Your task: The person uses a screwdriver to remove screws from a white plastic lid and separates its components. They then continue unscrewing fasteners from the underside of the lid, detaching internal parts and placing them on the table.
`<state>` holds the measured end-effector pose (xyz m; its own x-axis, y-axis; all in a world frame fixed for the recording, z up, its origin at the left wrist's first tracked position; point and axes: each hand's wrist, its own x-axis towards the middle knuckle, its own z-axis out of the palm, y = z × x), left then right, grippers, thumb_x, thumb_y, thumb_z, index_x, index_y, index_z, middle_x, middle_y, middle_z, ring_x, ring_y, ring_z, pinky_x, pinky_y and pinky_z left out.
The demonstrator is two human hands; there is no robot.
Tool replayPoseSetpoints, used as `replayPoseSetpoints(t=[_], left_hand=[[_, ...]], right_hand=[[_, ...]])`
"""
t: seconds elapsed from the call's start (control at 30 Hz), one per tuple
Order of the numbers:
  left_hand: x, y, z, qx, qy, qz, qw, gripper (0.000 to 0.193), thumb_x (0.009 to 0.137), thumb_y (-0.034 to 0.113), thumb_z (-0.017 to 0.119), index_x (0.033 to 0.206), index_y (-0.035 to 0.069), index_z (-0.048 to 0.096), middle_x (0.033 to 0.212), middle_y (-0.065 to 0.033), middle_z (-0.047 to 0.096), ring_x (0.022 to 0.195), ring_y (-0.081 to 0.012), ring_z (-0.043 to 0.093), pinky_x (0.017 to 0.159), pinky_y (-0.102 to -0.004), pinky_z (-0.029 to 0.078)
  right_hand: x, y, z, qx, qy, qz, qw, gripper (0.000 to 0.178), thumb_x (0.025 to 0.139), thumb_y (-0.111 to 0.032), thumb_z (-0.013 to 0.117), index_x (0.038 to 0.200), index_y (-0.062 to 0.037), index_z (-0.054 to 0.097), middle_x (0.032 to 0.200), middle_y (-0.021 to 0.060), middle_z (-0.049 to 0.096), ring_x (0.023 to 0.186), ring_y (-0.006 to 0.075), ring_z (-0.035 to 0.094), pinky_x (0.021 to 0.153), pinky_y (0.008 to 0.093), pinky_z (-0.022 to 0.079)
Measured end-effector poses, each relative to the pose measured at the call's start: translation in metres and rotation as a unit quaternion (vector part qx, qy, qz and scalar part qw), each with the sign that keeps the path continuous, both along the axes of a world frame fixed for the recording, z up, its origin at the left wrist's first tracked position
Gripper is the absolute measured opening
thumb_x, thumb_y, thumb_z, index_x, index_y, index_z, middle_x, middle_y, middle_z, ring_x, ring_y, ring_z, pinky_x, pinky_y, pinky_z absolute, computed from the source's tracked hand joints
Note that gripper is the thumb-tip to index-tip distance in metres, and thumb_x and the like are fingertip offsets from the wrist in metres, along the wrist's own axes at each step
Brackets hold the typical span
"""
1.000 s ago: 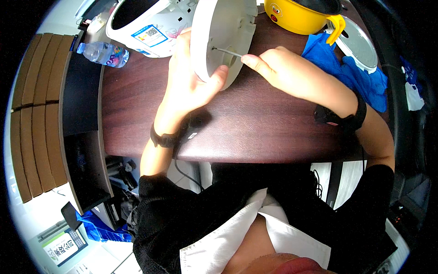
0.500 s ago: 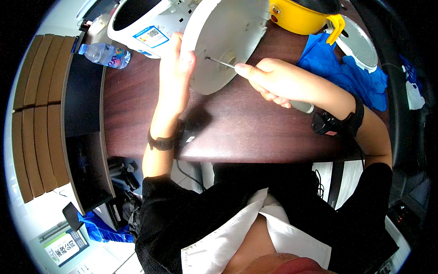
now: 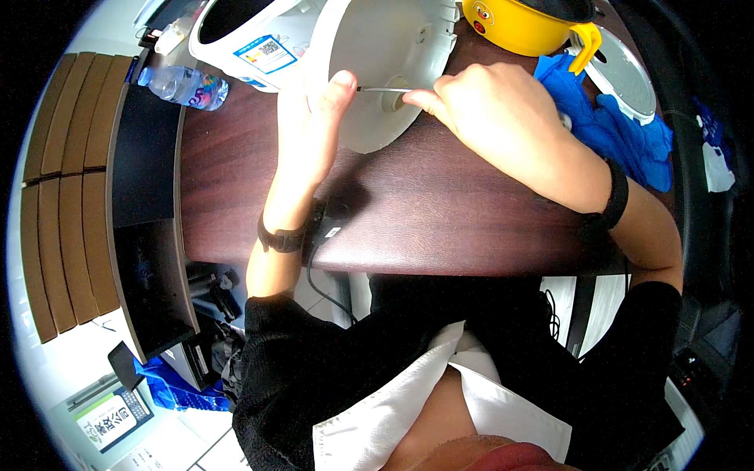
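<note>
My left hand (image 3: pixel 314 129) grips the near left rim of a white bowl-shaped plastic shell (image 3: pixel 377 47), tipped up so that its hollow inside faces right. From the right, my right hand (image 3: pixel 503 118) is closed round a screwdriver (image 3: pixel 383 89). Its thin metal shaft points left into the shell, the tip close by my left thumb. Whether that tip sits in a screw cannot be made out. The screwdriver's handle is mostly hidden under my right hand. Behind the shell lies a white appliance housing (image 3: pixel 224 64) with a blue-edged label and a dark opening.
A yellow pot (image 3: pixel 514 31) with a handle stands at the far right. Beside it are a crumpled blue cloth (image 3: pixel 628 137) and a round lid (image 3: pixel 626 82) with a white rim. A water bottle (image 3: pixel 184 86) lies at the left of the dark wooden table (image 3: pixel 440 228).
My right hand has rolled over, so its back faces up and the screwdriver handle is now mostly covered. The left thumb has come nearer the shaft; the shell has shifted slightly.
</note>
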<state>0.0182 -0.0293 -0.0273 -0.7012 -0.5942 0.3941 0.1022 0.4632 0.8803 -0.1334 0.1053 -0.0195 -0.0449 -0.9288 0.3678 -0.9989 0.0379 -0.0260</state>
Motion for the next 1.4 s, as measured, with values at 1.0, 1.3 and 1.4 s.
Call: replayPoseSetpoints(t=[1.0,1.3,1.4], left_hand=[[-0.001,-0.002,-0.012,0.05,-0.004,0.036,0.998,0.056,0.081,0.037,0.051,0.12,-0.003,0.045,0.11,-0.0122,0.052,0.101,-0.0189,0.048,0.086,-0.0307,0.036],[-0.002,0.006,-0.005,-0.089,-0.009,0.043,0.995,0.036,0.083,0.021,0.052,0.11,-0.003,0.051,0.093,-0.0121,0.059,0.084,-0.0178,0.056,0.075,-0.0307,0.045],[-0.003,0.005,-0.006,-0.09,-0.016,0.046,0.995,0.037,0.083,0.022,0.052,0.11,-0.003,0.05,0.092,-0.0123,0.059,0.082,-0.0183,0.055,0.075,-0.0309,0.045]], right_hand=[[0.01,-0.006,-0.021,0.307,-0.747,-0.009,0.59,0.055,0.092,-0.053,0.031,0.055,-0.0123,0.031,0.047,-0.003,0.033,0.033,0.0052,0.028,0.031,0.0217,0.028],[0.002,-0.006,-0.024,0.12,-0.396,0.013,0.91,0.058,0.093,-0.043,0.039,0.052,-0.0035,0.051,0.042,0.0074,0.046,0.035,0.018,0.048,0.035,0.0274,0.039],[-0.003,-0.003,-0.024,0.009,-0.134,0.006,0.991,0.046,0.089,-0.037,0.049,0.061,-0.0029,0.062,0.049,0.0123,0.055,0.045,0.0255,0.057,0.042,0.0319,0.046]])
